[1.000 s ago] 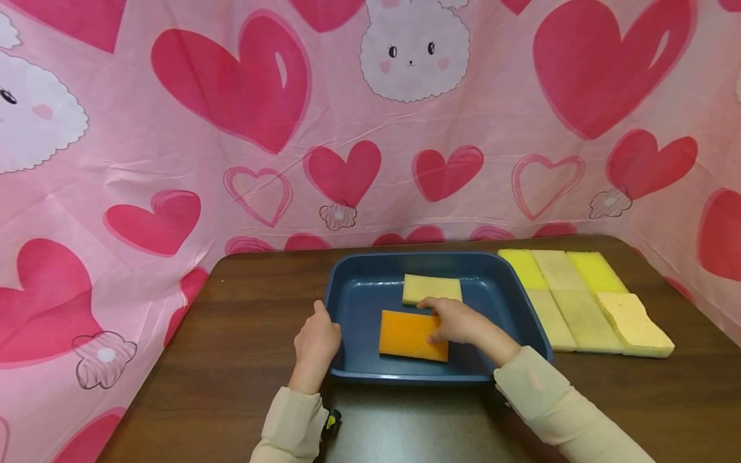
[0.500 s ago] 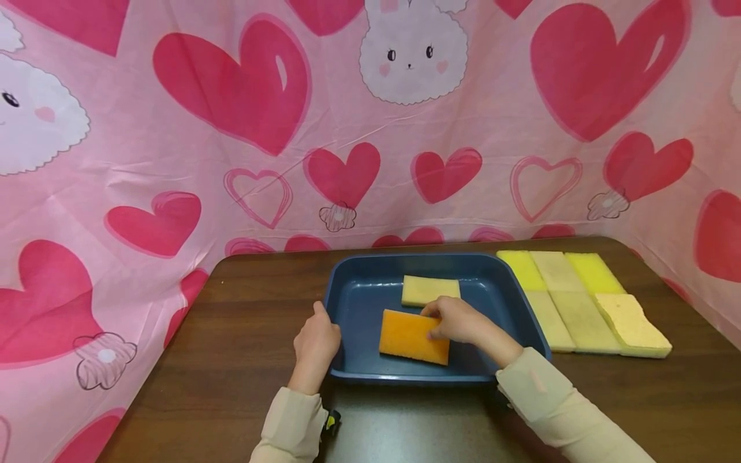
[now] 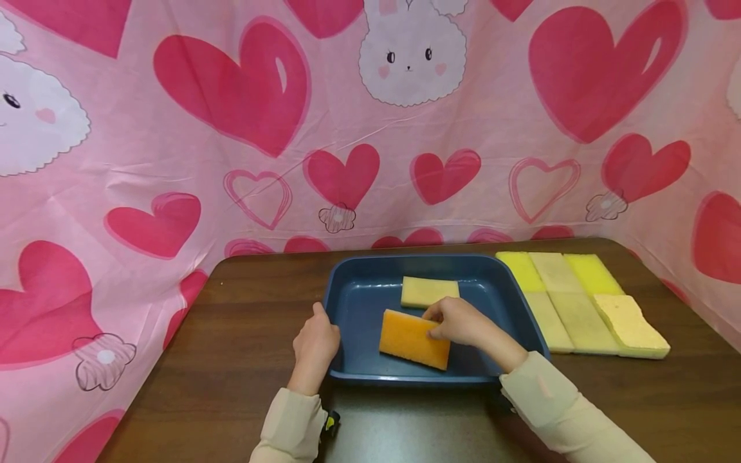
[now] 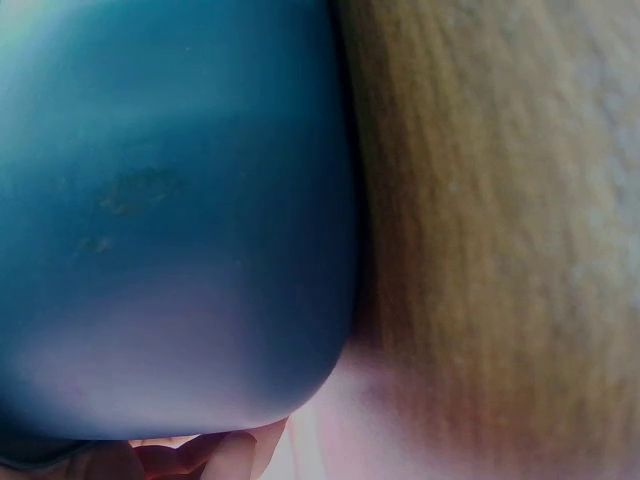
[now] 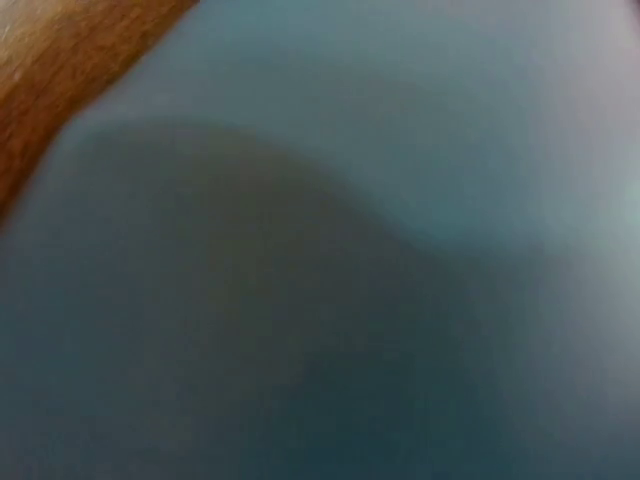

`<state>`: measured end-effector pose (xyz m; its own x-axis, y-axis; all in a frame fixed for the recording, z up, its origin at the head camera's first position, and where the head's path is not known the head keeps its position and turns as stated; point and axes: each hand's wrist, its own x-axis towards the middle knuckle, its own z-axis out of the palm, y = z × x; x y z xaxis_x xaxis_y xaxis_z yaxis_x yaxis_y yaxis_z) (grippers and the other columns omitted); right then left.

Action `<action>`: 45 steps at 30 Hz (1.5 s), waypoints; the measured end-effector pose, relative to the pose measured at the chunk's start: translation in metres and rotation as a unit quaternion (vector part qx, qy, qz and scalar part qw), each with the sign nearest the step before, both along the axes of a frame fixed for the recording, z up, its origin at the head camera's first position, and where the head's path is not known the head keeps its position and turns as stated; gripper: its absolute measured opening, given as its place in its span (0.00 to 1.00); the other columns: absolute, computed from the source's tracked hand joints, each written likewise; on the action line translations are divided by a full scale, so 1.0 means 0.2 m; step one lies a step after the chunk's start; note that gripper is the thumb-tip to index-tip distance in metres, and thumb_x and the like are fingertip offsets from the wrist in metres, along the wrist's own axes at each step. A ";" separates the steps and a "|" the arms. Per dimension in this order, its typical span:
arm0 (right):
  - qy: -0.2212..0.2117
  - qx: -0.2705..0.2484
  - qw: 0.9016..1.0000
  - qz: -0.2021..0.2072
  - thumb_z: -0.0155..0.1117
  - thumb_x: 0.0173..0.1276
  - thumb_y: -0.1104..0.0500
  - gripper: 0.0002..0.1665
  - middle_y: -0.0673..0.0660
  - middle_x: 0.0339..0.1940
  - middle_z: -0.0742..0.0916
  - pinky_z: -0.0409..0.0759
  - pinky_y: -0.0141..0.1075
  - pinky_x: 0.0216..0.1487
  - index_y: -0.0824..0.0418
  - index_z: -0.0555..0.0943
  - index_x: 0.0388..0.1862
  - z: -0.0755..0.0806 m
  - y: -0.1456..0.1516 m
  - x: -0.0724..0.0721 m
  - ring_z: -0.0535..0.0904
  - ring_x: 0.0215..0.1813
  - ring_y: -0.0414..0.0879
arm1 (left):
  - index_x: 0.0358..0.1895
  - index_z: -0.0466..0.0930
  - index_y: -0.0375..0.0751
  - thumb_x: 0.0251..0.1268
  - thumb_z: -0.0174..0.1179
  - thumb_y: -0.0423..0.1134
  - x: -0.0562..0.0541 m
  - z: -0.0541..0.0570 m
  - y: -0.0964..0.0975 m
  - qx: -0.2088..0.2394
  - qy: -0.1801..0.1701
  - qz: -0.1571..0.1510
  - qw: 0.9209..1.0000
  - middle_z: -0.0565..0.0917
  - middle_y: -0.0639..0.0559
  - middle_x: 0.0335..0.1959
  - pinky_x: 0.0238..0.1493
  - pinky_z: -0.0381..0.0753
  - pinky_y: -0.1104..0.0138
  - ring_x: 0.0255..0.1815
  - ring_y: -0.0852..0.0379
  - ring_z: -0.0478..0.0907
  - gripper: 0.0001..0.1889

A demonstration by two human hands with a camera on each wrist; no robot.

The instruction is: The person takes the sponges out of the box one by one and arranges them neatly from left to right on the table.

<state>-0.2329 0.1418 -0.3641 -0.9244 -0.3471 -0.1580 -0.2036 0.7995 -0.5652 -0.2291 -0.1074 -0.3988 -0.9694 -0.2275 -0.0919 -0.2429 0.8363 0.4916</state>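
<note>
My R grip (image 3: pixel 461 323) pinches flat orange foam sponge (image 3: pixel 410 341) at R end; it lies longways to L. My L grip (image 3: pixel 316 341) holds blue oblong tray (image 3: pixel 357 334).

orange sponge (image 3: pixel 412 341) | turned slightly clockwise | now lying more aslant

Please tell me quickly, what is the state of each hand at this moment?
Left hand: closed, holding the blue tray at its left rim.
Right hand: closed, pinching the orange sponge by its right end.
</note>
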 end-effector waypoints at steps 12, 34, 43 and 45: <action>0.017 -0.010 0.999 -0.037 0.70 0.58 0.60 0.17 0.58 0.38 0.87 0.82 0.39 0.43 0.64 0.84 0.46 0.04 0.03 0.02 0.76 0.36 0.46 | 0.61 0.61 0.28 0.63 0.51 0.33 0.00 0.00 0.00 -0.003 0.003 -0.004 1.000 0.83 0.34 0.36 0.27 0.73 0.56 0.29 0.46 0.79 0.24; 0.065 -0.060 0.990 -0.107 0.66 0.62 0.56 0.21 0.62 0.39 0.85 0.81 0.38 0.40 0.68 0.81 0.50 0.11 0.14 0.04 0.77 0.37 0.48 | 0.62 0.60 0.28 0.63 0.49 0.33 0.00 0.00 0.00 -0.003 -0.001 -0.002 1.000 0.83 0.33 0.38 0.28 0.74 0.55 0.31 0.44 0.80 0.24; 0.082 -0.082 0.987 -0.114 0.65 0.62 0.56 0.23 0.62 0.37 0.85 0.79 0.36 0.37 0.70 0.79 0.52 0.12 0.18 0.07 0.78 0.37 0.48 | 0.63 0.60 0.28 0.64 0.49 0.33 0.00 0.00 0.00 0.001 -0.004 -0.003 1.000 0.82 0.35 0.34 0.25 0.71 0.58 0.26 0.48 0.76 0.24; 0.082 -0.084 0.986 -0.117 0.65 0.63 0.56 0.22 0.62 0.36 0.84 0.78 0.36 0.36 0.70 0.79 0.51 0.13 0.20 0.07 0.78 0.36 0.48 | 0.62 0.60 0.29 0.64 0.49 0.33 0.00 0.00 0.00 -0.001 -0.004 -0.002 1.000 0.82 0.35 0.35 0.25 0.72 0.58 0.26 0.48 0.77 0.24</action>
<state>-0.2194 0.1810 -0.3383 -0.9908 -0.1289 0.0410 -0.1231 0.7334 -0.6686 -0.2287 -0.1065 -0.3990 -0.9699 -0.2229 -0.0985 -0.2422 0.8382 0.4887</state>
